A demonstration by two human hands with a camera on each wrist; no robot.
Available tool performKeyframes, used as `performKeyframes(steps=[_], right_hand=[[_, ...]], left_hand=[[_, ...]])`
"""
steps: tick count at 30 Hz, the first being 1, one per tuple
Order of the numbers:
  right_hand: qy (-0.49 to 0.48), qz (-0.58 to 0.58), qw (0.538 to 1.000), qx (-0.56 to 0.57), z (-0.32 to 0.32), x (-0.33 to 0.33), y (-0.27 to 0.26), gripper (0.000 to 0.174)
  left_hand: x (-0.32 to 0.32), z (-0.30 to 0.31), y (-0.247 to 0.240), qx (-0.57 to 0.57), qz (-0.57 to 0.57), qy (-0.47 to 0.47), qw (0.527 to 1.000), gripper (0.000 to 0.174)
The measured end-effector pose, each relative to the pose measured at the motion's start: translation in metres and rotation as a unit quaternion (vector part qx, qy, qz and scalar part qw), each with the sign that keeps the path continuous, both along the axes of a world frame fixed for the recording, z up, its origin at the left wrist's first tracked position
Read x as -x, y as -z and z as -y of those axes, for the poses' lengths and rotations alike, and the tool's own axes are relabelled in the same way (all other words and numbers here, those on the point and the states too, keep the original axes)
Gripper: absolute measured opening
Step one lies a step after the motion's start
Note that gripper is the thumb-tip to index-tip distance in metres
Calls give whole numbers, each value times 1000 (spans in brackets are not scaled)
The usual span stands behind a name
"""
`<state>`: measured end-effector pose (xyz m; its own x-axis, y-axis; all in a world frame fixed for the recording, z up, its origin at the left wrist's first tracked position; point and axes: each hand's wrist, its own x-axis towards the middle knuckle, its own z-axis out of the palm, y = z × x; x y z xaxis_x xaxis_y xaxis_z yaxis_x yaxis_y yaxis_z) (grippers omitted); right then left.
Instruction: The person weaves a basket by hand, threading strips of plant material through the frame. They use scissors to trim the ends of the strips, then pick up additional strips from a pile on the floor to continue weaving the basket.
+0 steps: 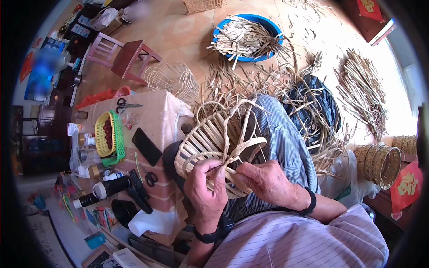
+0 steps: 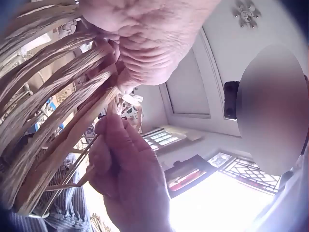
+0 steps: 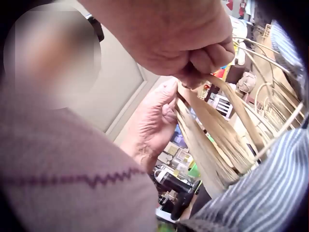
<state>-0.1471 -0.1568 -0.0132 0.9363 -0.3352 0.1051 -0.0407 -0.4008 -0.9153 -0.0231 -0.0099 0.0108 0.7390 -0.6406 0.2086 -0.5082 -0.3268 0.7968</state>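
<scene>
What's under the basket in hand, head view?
Right of the basket and below it, striped trousers show. What lies directly beneath can't be seen: the basket, left hand and right hand cover it.

A home, by its wooden chair [image 1: 127,59], covered table [image 1: 154,107] and tiled floor [image 1: 178,35].

A black phone [image 1: 147,147] lies on the table [image 1: 152,109] near a yellow basket [image 1: 99,134], a wooden chair [image 1: 127,59] standing beyond

The head camera looked down from above the grip; wrist cameras faced partly upward close beside it, sharing basket [image 1: 204,139] and ceiling [image 2: 212,36].
</scene>
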Motion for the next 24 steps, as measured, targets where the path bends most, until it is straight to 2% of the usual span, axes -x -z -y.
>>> performKeyframes(steps=[2,5,8,11,19,24], right_hand=[[-6,2,1000,-18,2,1,0,17],[-21,-6,998,-62,6,3,-3,15],[-52,-26,993,-101,13,7,-9,14],[-67,-28,989,-125,15,9,-11,15],[-78,-56,977,-191,14,-3,4,19],[-108,-95,974,-176,13,19,11,23]], left_hand=[[0,-2,7,-3,40,5,999,24],[2,1,16,43,1,-4,999,25],[0,0,21,21,25,13,999,27],[-2,7,28,41,80,-9,996,21],[-16,4,24,21,44,-10,999,21],[-12,0,22,-3,31,-12,999,23]])
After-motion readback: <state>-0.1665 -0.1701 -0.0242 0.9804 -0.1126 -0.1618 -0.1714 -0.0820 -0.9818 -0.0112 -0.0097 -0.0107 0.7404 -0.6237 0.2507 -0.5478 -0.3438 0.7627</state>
